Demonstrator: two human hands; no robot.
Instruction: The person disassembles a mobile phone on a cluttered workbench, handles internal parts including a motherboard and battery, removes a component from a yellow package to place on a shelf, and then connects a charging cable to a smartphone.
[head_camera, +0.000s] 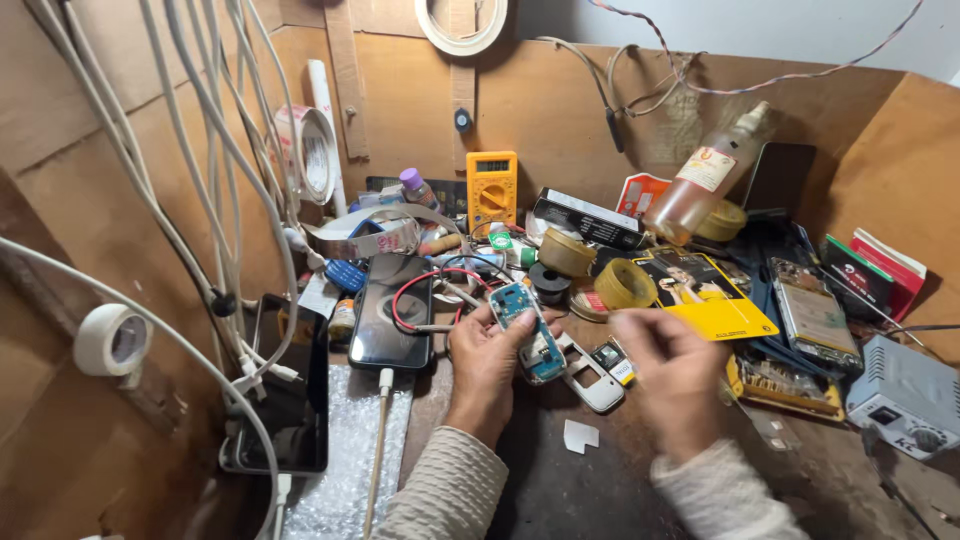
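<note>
Cluttered repair bench (560, 490), cardboard walls around it. Left hand (487, 368) is closed around a small opened phone (527, 330), its blue circuit board facing up, held just above the bench near the middle, a little toward the back. Right hand (672, 372) is blurred; fingers look pinched together, but I cannot tell whether anything is between them. A pale phone cover (592, 378) lies on the bench between the two hands, touching or just beside the held phone. A small battery-like block (612, 360) sits right beside the cover.

Judgement: this looks like a disassembly or inspection step, board exposed and shell parts set aside. The next move probably calls for a steady left grip and a fine pinch from the right hand at the board's edge, clear of the red wire (420, 285) looping behind.

Nearby: a black smartphone (392, 312) lying flat toward the left edge, a yellow multimeter (491, 190) against the back wall, tape rolls (624, 284).
</note>
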